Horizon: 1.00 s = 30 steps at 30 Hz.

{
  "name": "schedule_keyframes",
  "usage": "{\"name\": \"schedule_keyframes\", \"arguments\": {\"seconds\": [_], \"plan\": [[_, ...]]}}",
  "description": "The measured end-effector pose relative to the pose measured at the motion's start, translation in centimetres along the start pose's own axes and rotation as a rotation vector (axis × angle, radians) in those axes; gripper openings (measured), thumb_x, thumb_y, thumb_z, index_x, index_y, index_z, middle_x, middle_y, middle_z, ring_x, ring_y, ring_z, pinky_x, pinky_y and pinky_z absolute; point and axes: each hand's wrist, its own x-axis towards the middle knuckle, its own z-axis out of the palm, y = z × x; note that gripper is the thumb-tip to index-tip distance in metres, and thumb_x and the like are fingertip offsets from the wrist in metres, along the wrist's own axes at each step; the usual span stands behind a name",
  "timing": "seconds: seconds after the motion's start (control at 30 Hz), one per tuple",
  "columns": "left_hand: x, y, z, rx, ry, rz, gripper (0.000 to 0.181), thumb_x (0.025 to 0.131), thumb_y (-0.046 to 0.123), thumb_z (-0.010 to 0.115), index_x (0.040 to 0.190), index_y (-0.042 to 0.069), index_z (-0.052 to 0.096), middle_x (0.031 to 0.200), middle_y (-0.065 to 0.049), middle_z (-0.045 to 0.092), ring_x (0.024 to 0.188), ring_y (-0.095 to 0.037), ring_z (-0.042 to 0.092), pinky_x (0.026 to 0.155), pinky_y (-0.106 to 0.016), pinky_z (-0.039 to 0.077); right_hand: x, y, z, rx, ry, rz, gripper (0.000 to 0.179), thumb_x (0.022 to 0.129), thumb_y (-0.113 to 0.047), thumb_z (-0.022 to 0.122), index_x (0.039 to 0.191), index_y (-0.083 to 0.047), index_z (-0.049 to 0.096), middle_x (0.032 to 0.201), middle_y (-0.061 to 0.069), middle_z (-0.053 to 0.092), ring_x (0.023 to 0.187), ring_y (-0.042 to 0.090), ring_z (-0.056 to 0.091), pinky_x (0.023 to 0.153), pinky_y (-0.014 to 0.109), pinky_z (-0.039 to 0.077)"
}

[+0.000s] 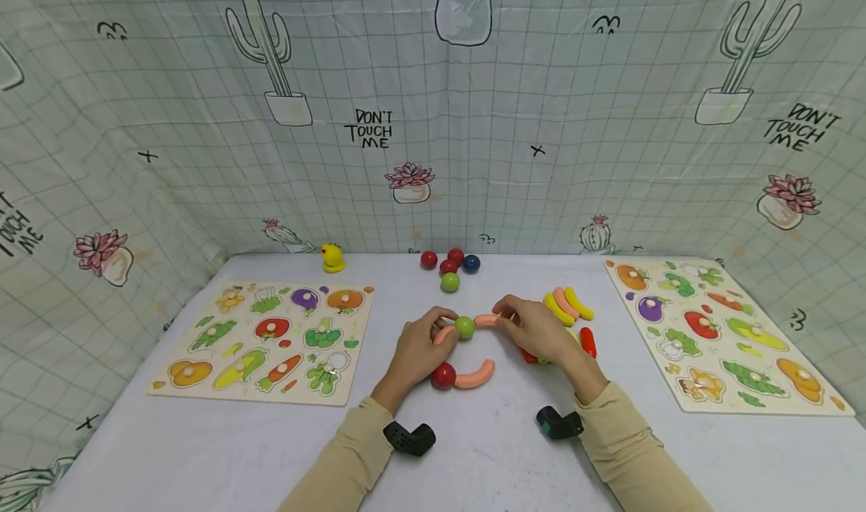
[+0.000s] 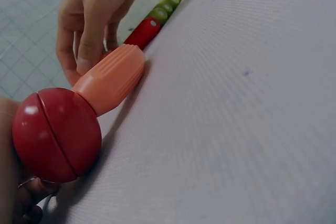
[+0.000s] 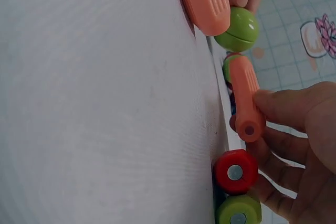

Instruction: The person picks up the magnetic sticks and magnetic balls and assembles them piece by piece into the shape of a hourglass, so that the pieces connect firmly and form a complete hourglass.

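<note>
My left hand (image 1: 418, 350) pinches a glossy green ball (image 1: 464, 327) between thumb and forefinger. A pink stick (image 1: 443, 335) shows beside that thumb, partly covered by the hand. From the right, my right hand (image 1: 536, 333) grips a second, short pink stick (image 3: 247, 100) between thumb and fingers, its far end close to the green ball. Below the left hand, a red ball (image 2: 56, 135) with a seam round it meets the end of a curved pink stick (image 1: 476, 375) lying on the table. The left fingertips are hidden in the left wrist view.
Red, blue and green balls (image 1: 449, 281) cluster at the back, with a yellow duck (image 1: 332, 258) to their left. Yellow and pink curved sticks (image 1: 559, 307) lie beyond the right hand; red and green sticks (image 3: 236, 171) lie under it. Vegetable puzzle boards (image 1: 361, 331) flank both sides.
</note>
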Motion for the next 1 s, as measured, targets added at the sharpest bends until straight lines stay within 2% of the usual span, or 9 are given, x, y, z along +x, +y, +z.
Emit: {"name": "schedule_keyframes", "arguments": {"seconds": [0.2, 0.37, 0.5, 0.6, 0.7, 0.77, 0.83, 0.93, 1.0], "plan": [[0.0, 0.1, -0.2, -0.013, -0.001, -0.009, 0.024, 0.089, 0.023, 0.061, 0.113, 0.02, 0.062, 0.086, 0.003, 0.063, 0.063, -0.007, 0.047, 0.054, -0.018, 0.034, 0.1, -0.2, 0.0, -0.001, -0.058, -0.01, 0.018, 0.092, -0.02, 0.061, 0.108, -0.012, 0.062, 0.094, 0.002, 0.065, 0.079, 0.014, 0.055, 0.07, 0.028, 0.047], [0.1, 0.2, -0.2, -0.025, 0.014, -0.014, 0.024, 0.089, 0.022, 0.061, 0.113, 0.018, 0.062, 0.088, 0.002, 0.064, 0.063, -0.007, 0.047, 0.053, -0.018, 0.034, 0.1, -0.3, 0.0, 0.037, -0.091, 0.01, 0.015, 0.092, -0.019, 0.06, 0.106, -0.013, 0.061, 0.093, 0.002, 0.065, 0.075, 0.014, 0.054, 0.062, 0.026, 0.046], [0.1, 0.2, -0.1, -0.024, 0.058, -0.001, 0.024, 0.089, 0.023, 0.061, 0.112, 0.016, 0.062, 0.093, -0.001, 0.06, 0.07, -0.009, 0.047, 0.059, -0.02, 0.036, 0.1, -0.5, 0.2, 0.074, -0.106, 0.029, 0.016, 0.092, -0.017, 0.06, 0.107, -0.012, 0.061, 0.092, 0.004, 0.065, 0.07, 0.014, 0.053, 0.056, 0.025, 0.045], [0.1, 0.6, -0.3, 0.058, 0.109, 0.059, 0.023, 0.088, 0.025, 0.062, 0.109, 0.016, 0.063, 0.098, -0.003, 0.056, 0.08, -0.012, 0.048, 0.068, -0.024, 0.039, 0.0, -0.6, 0.3, 0.069, -0.104, 0.037, 0.017, 0.091, -0.017, 0.061, 0.107, -0.011, 0.062, 0.093, 0.005, 0.064, 0.07, 0.014, 0.053, 0.056, 0.024, 0.045], [0.2, 1.5, -0.9, 0.194, 0.122, 0.19, 0.017, 0.088, 0.028, 0.063, 0.101, 0.017, 0.065, 0.094, 0.0, 0.058, 0.085, -0.014, 0.051, 0.074, -0.029, 0.041, 0.1, -0.7, 0.3, 0.052, -0.102, 0.037, 0.017, 0.091, -0.016, 0.061, 0.107, -0.01, 0.062, 0.094, 0.005, 0.063, 0.07, 0.014, 0.052, 0.057, 0.025, 0.045], [0.2, 2.3, -1.4, 0.299, 0.058, 0.282, 0.015, 0.088, 0.033, 0.063, 0.093, 0.019, 0.066, 0.088, 0.004, 0.06, 0.082, -0.012, 0.052, 0.075, -0.031, 0.04, 0.1, -0.7, 0.3, 0.044, -0.106, 0.037, 0.017, 0.091, -0.017, 0.061, 0.106, -0.011, 0.062, 0.092, 0.004, 0.062, 0.069, 0.013, 0.052, 0.058, 0.025, 0.044], [0.0, 3.0, -1.9, 0.384, -0.075, 0.348, 0.019, 0.088, 0.04, 0.061, 0.086, 0.021, 0.065, 0.081, 0.007, 0.058, 0.076, -0.008, 0.05, 0.072, -0.03, 0.037, 0.2, -0.7, 0.4, 0.036, -0.111, 0.026, 0.016, 0.091, -0.017, 0.06, 0.106, -0.011, 0.061, 0.089, 0.004, 0.061, 0.068, 0.013, 0.052, 0.058, 0.025, 0.044], [-0.4, 3.4, -2.1, 0.455, -0.28, 0.386, 0.027, 0.085, 0.051, 0.06, 0.081, 0.024, 0.062, 0.075, 0.01, 0.056, 0.071, -0.003, 0.045, 0.071, -0.029, 0.03, 0.3, -0.8, 0.6, 0.036, -0.115, 0.016, 0.015, 0.091, -0.017, 0.06, 0.105, -0.011, 0.061, 0.082, 0.002, 0.059, 0.065, 0.013, 0.051, 0.059, 0.025, 0.043], [-0.5, 3.4, -2.0, 0.467, -0.354, 0.394, 0.029, 0.083, 0.054, 0.061, 0.08, 0.025, 0.062, 0.073, 0.01, 0.055, 0.069, -0.001, 0.044, 0.071, -0.03, 0.028, 0.4, -0.9, 0.7, 0.037, -0.118, 0.009, 0.015, 0.091, -0.018, 0.06, 0.105, -0.012, 0.061, 0.078, 0.001, 0.057, 0.064, 0.012, 0.05, 0.059, 0.025, 0.042]]}}
